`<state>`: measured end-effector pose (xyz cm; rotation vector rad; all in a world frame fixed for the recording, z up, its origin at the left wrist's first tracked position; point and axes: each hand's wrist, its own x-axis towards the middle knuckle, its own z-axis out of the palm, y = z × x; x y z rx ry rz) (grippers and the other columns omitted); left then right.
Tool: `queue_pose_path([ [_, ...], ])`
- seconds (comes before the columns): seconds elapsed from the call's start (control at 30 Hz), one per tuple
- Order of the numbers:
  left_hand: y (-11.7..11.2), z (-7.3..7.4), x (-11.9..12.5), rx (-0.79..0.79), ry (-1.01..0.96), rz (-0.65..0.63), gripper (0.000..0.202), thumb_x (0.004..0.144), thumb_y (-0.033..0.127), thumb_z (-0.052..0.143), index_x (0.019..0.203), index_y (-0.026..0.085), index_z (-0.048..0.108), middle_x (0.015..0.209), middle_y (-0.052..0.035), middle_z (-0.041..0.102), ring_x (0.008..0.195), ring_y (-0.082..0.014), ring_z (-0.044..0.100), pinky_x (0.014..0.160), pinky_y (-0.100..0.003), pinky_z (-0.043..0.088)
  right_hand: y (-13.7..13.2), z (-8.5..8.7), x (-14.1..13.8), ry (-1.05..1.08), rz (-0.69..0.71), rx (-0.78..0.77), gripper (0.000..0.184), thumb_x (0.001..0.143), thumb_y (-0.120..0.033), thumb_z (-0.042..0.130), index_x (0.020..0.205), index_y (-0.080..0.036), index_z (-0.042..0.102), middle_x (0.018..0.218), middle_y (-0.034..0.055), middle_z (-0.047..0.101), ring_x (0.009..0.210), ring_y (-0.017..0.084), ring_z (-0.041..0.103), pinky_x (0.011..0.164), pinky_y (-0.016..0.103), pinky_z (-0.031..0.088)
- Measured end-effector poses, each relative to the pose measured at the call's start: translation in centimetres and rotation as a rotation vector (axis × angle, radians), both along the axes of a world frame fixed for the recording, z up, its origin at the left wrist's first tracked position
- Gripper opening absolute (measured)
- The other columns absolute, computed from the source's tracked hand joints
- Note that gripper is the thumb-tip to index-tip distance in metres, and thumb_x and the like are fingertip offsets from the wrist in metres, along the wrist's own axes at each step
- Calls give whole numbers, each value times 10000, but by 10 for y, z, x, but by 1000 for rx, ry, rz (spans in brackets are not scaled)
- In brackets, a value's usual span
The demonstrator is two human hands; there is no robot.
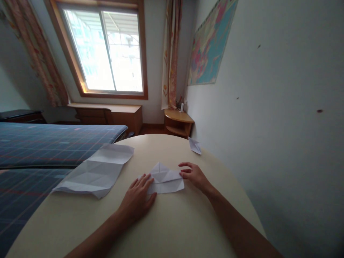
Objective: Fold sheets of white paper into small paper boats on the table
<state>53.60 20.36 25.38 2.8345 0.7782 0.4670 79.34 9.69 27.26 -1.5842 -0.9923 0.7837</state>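
Observation:
A folded sheet of white paper (168, 185) lies on the round table, with a pointed peak at its far side and a flat band along its near side. My left hand (138, 195) rests palm down on the paper's left part, fingers stretched over it and covering that end. At the right end, the thumb and a fingertip of my right hand (195, 175) come together on the paper's edge, while its other fingers stay lifted and apart.
A larger creased white sheet (100, 173) lies at the left of the cream table (172, 229). A small folded paper piece (195, 146) sits at the far right edge. A plaid mattress (53, 143) borders the table on the left, a wall (282, 143) on the right.

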Motion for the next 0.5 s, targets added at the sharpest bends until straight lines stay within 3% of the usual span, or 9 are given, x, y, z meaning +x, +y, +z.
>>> queue_pose_path([
  [0.2,1,-2,0,9,-19,-13,481,881,388,525,1333,226,526,1468,-87,486,1379,-275,410,1145,-482,321,-3,5,-9,124,-3,-49,495,680,-321,747,1123,-161,594,1294,155,561,976,248,656,700,343,583],
  [0.37,0,1,0,10,-21,-19,505,873,412,539,1334,209,526,1457,-95,499,1365,-285,428,1139,-483,336,-5,8,-9,94,74,-6,538,673,-342,753,1160,-181,594,1292,124,573,838,188,663,670,321,570],
  [0.5,1,5,0,-4,-40,-32,511,858,404,559,1332,216,526,1442,-92,517,1345,-284,454,1124,-479,356,-6,12,-8,107,96,13,410,693,-364,744,1042,-163,667,1064,71,688,743,153,647,710,314,540],
])
